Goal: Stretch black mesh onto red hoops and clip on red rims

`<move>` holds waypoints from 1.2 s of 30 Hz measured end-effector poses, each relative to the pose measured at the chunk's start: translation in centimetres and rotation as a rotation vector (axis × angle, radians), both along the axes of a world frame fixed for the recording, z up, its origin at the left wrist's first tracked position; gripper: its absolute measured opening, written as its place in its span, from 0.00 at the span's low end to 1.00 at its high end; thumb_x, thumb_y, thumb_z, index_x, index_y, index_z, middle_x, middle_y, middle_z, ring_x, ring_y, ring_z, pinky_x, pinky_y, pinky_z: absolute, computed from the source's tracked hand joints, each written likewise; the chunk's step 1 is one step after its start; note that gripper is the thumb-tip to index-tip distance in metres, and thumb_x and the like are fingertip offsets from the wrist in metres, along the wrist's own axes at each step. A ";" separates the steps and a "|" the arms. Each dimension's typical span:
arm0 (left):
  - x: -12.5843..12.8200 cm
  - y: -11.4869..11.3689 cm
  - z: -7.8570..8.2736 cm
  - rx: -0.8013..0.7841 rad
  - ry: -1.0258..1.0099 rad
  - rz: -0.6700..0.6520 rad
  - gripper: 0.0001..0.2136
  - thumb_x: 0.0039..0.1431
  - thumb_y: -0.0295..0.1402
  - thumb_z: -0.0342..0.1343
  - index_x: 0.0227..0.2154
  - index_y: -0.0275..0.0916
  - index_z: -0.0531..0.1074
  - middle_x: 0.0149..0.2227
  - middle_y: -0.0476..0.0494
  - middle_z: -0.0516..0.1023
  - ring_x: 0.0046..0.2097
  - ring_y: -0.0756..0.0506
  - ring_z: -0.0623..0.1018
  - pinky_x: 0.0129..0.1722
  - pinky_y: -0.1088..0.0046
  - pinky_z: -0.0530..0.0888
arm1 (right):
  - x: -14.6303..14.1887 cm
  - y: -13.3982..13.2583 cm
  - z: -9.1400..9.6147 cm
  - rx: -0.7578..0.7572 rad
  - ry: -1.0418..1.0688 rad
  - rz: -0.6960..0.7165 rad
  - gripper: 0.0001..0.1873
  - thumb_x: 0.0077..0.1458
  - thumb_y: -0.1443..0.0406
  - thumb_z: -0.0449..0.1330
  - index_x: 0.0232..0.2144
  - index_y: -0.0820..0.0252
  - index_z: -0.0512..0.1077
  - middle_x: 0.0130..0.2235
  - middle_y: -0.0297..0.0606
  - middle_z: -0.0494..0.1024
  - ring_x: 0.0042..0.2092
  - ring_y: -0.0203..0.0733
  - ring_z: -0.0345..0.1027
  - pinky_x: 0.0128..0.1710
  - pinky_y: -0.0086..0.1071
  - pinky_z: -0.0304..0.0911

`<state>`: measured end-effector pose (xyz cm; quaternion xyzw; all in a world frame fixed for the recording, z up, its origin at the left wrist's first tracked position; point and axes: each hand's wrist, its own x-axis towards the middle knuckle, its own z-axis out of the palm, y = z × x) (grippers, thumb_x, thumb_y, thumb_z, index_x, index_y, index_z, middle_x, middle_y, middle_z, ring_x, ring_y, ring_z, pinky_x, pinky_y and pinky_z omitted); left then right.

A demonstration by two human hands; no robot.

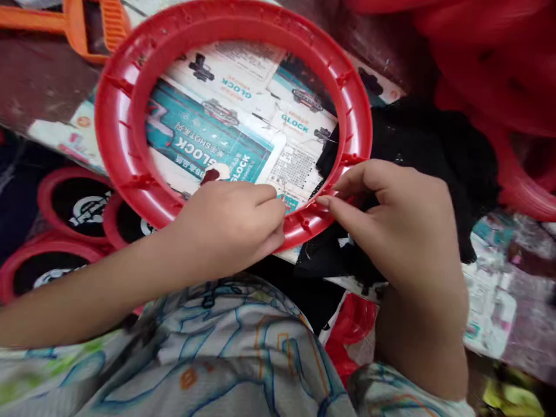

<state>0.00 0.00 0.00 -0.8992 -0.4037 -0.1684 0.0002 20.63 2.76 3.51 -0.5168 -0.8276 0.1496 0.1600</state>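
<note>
A large red plastic ring [113, 136], ribbed along its channel, lies over printed cardboard [256, 124]. My left hand [232, 223] is closed on the ring's near rim. My right hand [399, 220] pinches thumb and forefinger together at the rim's near right part. What sits between those fingertips is too small to make out. Black cloth [438, 156] spreads beneath and beside my right hand, and part of it shows along the ring's inner right edge.
Several red-rimmed black discs with white print [72, 202] are gathered at lower left. An orange plastic piece [76, 29] lies at upper left. Red plastic parts [490, 52] fill the upper right. A small dark red and cream scrap [216, 172] rests inside the ring.
</note>
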 end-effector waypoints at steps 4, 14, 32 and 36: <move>-0.5 0.2 0.0 -0.009 0.015 -0.029 0.16 0.63 0.26 0.46 0.22 0.38 0.73 0.21 0.46 0.71 0.25 0.45 0.74 0.24 0.66 0.62 | 0.1 0.0 0.2 -0.021 0.007 0.025 0.08 0.54 0.74 0.68 0.27 0.62 0.75 0.27 0.32 0.77 0.28 0.37 0.68 0.31 0.35 0.54; -0.8 0.2 0.1 -0.057 0.002 -0.045 0.16 0.65 0.28 0.47 0.23 0.38 0.74 0.22 0.47 0.71 0.26 0.45 0.74 0.25 0.67 0.63 | 0.5 0.2 0.1 -0.107 0.110 0.144 0.04 0.58 0.70 0.68 0.31 0.60 0.82 0.30 0.34 0.75 0.34 0.38 0.70 0.35 0.35 0.57; -0.9 0.5 0.3 -0.079 -0.011 -0.079 0.16 0.64 0.27 0.45 0.23 0.39 0.73 0.21 0.45 0.72 0.23 0.43 0.73 0.24 0.67 0.59 | 0.2 0.7 0.4 -0.250 0.222 0.092 0.08 0.59 0.70 0.66 0.28 0.59 0.80 0.28 0.33 0.74 0.32 0.37 0.69 0.34 0.34 0.61; -0.9 0.2 0.0 -0.079 -0.022 -0.032 0.16 0.64 0.27 0.45 0.23 0.39 0.72 0.21 0.44 0.72 0.23 0.43 0.71 0.24 0.67 0.57 | 0.1 0.5 0.5 -0.207 0.192 0.075 0.08 0.59 0.70 0.67 0.27 0.58 0.79 0.27 0.34 0.74 0.31 0.38 0.69 0.32 0.35 0.59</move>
